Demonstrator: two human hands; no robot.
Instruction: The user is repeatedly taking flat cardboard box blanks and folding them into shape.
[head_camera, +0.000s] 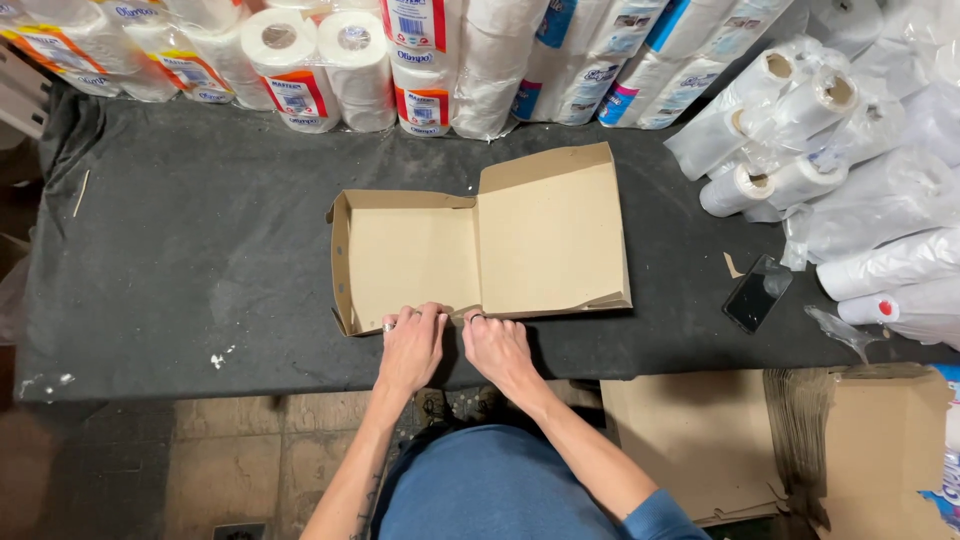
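**Packs, box & phone on the black table**

Flat brown cardboard box (480, 250) lies open mid-table, lid up on the right, near edge under both hands. Along the back: wrapped paper-roll packs (300, 60) w/ red-orange labels at left, white packs w/ blue & pink print (610, 60) to the right. Clear-bagged white rolls (800, 130) piled at the right end. Dark phone (757, 293), screen off, lies near them. More brown cardboard (700, 440) on the floor, lower right.

Matt brown cardboard box (480, 250), dull dark cloth table cover (200, 230), glossy phone (757, 292)
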